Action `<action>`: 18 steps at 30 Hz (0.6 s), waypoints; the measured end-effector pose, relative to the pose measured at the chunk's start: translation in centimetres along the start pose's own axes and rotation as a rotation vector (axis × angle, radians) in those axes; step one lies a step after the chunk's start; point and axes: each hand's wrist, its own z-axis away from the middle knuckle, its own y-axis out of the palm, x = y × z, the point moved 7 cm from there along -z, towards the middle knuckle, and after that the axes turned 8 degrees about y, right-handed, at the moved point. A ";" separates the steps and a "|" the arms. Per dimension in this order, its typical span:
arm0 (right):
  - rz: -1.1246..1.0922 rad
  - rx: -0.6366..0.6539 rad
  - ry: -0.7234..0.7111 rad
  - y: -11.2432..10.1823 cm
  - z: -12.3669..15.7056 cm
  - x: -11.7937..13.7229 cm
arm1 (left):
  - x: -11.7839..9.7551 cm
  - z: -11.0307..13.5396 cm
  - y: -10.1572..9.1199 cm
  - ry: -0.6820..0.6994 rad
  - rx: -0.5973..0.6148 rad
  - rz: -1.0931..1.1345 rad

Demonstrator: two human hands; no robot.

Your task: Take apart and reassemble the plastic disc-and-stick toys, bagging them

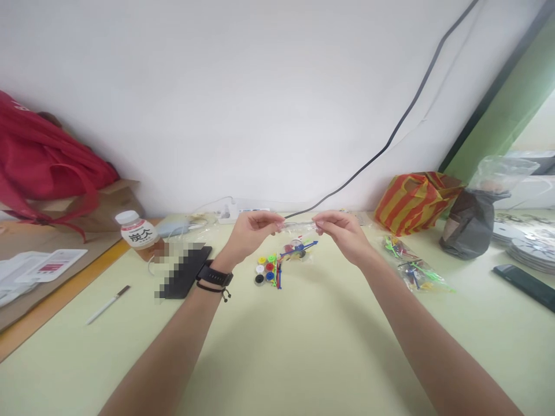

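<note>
A clear plastic bag is stretched between my two hands above the table. My left hand, with a black watch on its wrist, pinches one end. The other end is pinched by my right hand. Just below the hands lies a small pile of colourful plastic parts, with a blue stick across it. Left of that pile, several round coloured pieces sit in two columns. Thin coloured sticks lie beside them.
On the left are a drink bottle, a partly blurred black phone, a pen and a red bag. On the right are packets of plastic parts, a striped bag, a dark bag and a black device.
</note>
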 end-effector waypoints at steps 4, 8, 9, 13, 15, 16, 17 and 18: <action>-0.029 -0.011 0.002 -0.3 -0.1 -0.2 | -0.4 -0.1 0.0 0.024 -0.017 -0.002; 0.008 -0.010 -0.007 -0.4 0.0 -0.1 | -0.5 0.0 0.1 0.029 -0.009 -0.023; 0.022 -0.005 -0.019 -0.3 0.0 0.1 | -0.5 0.1 0.1 0.031 -0.006 -0.024; 0.114 -0.018 -0.055 -0.2 0.2 0.7 | -0.6 0.2 0.2 0.043 0.014 -0.014; 0.151 -0.031 -0.059 -0.1 0.3 0.9 | -0.6 0.2 0.3 0.042 0.023 -0.013; 0.159 -0.037 -0.065 -0.1 0.3 1.0 | -0.6 0.2 0.3 0.040 0.027 -0.026; 0.169 -0.042 -0.072 -0.1 0.3 1.1 | -0.6 0.1 0.2 0.042 0.031 -0.054; 0.187 -0.049 -0.079 0.0 0.2 1.1 | -0.6 0.0 0.2 0.051 0.038 -0.099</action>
